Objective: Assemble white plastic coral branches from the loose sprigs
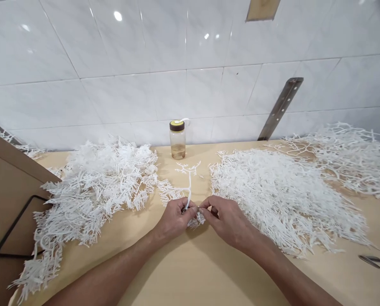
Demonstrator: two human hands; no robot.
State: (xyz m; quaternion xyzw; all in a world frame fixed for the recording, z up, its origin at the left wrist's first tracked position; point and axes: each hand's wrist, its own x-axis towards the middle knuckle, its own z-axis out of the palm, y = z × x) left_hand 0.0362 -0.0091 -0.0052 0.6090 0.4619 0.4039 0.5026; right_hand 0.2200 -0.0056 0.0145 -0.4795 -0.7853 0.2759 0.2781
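Between the two piles, my left hand [176,217] is closed on the stem of a white branching plastic sprig [190,187], which points up and away from me. My right hand [225,219] meets it at the fingertips, thumb and index finger pinched together at the sprig's lower end. Whatever sits in that pinch is too small and too covered to make out. Some white feathery tips show just below the fingers. A large heap of feathery white sprigs [107,178] lies to the left, and another heap [279,195] lies right of my right hand.
A clear bottle [178,144] with a dark lid stands behind my hands near the tiled wall. Barer white branches [352,157] lie far right. Small dark snips [370,260] rest at the right. A brown box [11,204] stands at the left, and a metal bracket [281,108] leans on the wall.
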